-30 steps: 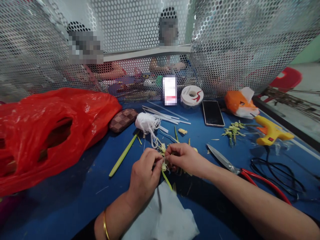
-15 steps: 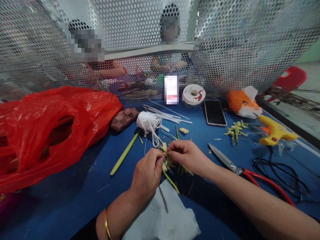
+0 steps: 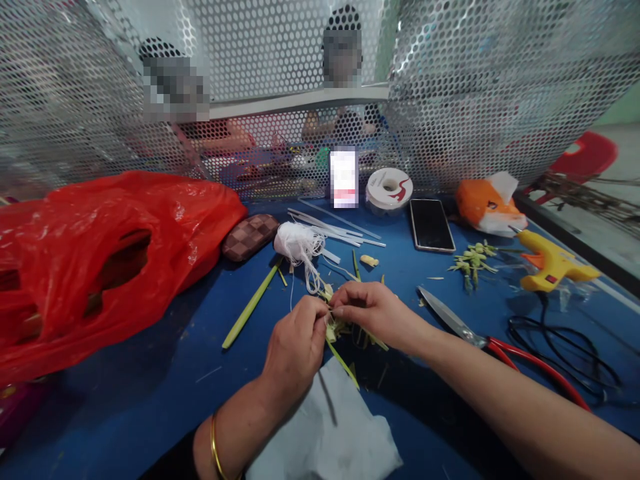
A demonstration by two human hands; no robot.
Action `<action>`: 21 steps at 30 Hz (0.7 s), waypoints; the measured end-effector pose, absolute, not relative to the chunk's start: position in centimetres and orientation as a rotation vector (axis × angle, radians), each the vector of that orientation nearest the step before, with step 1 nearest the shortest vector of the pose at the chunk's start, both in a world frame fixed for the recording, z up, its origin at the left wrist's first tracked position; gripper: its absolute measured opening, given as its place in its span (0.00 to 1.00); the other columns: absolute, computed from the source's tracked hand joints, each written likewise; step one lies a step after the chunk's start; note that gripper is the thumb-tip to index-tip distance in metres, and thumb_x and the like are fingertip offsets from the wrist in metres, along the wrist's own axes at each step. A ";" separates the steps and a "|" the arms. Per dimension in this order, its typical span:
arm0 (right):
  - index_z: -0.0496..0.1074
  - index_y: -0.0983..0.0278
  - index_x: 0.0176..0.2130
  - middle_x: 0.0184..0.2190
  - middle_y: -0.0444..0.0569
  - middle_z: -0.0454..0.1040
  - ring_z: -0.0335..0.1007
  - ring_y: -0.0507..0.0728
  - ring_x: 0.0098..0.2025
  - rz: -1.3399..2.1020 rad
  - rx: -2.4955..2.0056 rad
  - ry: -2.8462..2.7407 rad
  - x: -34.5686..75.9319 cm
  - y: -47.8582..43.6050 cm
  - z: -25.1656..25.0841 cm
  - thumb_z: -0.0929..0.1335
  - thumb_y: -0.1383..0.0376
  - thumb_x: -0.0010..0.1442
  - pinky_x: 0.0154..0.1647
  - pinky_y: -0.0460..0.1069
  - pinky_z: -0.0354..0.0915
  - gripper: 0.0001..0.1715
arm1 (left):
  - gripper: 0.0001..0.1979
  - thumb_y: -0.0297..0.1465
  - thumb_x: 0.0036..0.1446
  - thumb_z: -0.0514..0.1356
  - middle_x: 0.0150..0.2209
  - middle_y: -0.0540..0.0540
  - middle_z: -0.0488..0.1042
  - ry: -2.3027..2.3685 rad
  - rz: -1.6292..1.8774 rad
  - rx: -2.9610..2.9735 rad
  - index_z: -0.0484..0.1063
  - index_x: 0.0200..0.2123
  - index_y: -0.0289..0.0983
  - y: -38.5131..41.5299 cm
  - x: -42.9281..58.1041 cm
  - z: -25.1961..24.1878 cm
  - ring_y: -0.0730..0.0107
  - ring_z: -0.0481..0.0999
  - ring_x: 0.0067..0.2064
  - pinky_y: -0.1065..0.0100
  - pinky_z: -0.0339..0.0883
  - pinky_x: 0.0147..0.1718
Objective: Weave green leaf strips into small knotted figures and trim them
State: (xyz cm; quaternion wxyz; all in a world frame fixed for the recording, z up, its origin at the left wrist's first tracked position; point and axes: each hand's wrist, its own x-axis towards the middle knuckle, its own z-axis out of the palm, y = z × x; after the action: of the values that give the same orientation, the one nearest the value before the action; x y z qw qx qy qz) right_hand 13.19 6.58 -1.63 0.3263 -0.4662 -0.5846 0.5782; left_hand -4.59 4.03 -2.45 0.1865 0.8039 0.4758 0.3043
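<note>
My left hand (image 3: 295, 343), with a gold bangle at the wrist, is closed in a pinch on fine white thread (image 3: 291, 293). My right hand (image 3: 375, 313) pinches at the same spot, fingertips almost touching the left ones, with thread between them. Pale green plant pieces (image 3: 332, 333) lie around and under the fingertips, partly hidden. A thin dark stem (image 3: 327, 400) shows below my left hand, over a white sheet (image 3: 345, 433); its upper end is hidden. Beyond the hands sits a bundle of white thread (image 3: 297, 241) with loose loops hanging toward them.
Red-handled scissors (image 3: 483, 341), a yellow glue gun (image 3: 553, 263) and a phone (image 3: 432, 225) lie right. A ribbon spool (image 3: 389, 189) and lit phone (image 3: 343, 177) stand by the perforated screen (image 3: 270, 53), with two people behind. A red bag (image 3: 195, 233) and green stalk (image 3: 250, 307) lie left.
My right hand has shifted slightly left and its fingertips have come closer to my left hand's. The left hand keeps its pinch, and the things on the table stay put.
</note>
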 end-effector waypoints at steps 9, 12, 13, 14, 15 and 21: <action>0.65 0.63 0.22 0.41 0.50 0.75 0.68 0.56 0.41 1.634 -1.169 -1.394 13.9 6.7 0.3 0.68 0.61 0.51 0.44 0.51 0.61 0.11 | 0.06 0.27 0.65 0.49 0.33 0.49 0.73 1.380 0.876 2.202 0.64 0.35 0.40 4.1 -4.7 -2.6 0.68 0.72 0.33 0.68 0.63 0.35; 0.66 0.63 0.23 0.44 0.51 0.74 0.68 0.59 0.47 1.377 -1.191 -1.603 14.3 6.6 0.5 0.66 0.64 0.54 0.46 0.52 0.60 0.10 | 0.06 0.27 0.64 0.50 0.32 0.50 0.72 1.416 0.896 2.166 0.64 0.35 0.40 4.2 -4.7 -2.7 0.68 0.71 0.33 0.68 0.62 0.34; 0.65 0.62 0.23 0.44 0.51 0.73 0.68 0.59 0.48 1.246 -1.183 -1.679 14.3 6.5 0.5 0.66 0.66 0.55 0.47 0.53 0.60 0.09 | 0.06 0.27 0.64 0.50 0.32 0.50 0.72 1.420 0.899 2.157 0.64 0.34 0.40 4.2 -4.7 -2.7 0.68 0.72 0.33 0.68 0.62 0.34; 0.65 0.62 0.24 0.45 0.51 0.73 0.68 0.59 0.49 1.130 -1.164 -1.738 14.3 6.3 0.5 0.65 0.67 0.56 0.46 0.53 0.60 0.09 | 0.06 0.27 0.64 0.50 0.32 0.49 0.72 1.424 0.901 2.147 0.64 0.34 0.40 4.3 -4.7 -2.6 0.68 0.72 0.33 0.68 0.62 0.34; 0.65 0.62 0.25 0.44 0.51 0.73 0.68 0.58 0.47 1.061 -1.140 -1.772 14.2 6.2 0.5 0.65 0.68 0.57 0.45 0.52 0.61 0.08 | 0.06 0.27 0.64 0.51 0.32 0.49 0.72 1.427 0.898 2.135 0.64 0.34 0.40 4.3 -4.7 -2.6 0.68 0.72 0.33 0.68 0.62 0.34; 0.64 0.62 0.32 0.26 0.43 0.70 0.65 0.51 0.26 1.533 -0.971 -1.453 13.0 5.6 -0.4 0.62 0.62 0.64 0.29 0.48 0.62 0.09 | 0.07 0.30 0.64 0.50 0.32 0.48 0.73 1.467 0.865 2.035 0.66 0.35 0.40 4.2 -4.5 -2.4 0.65 0.73 0.33 0.66 0.62 0.34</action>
State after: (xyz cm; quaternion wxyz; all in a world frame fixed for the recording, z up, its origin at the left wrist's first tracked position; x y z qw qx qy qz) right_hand 12.98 5.55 -0.41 0.3974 -0.3833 -0.5735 0.6052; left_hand -4.53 4.21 -2.41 0.2414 0.7443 0.5364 0.3165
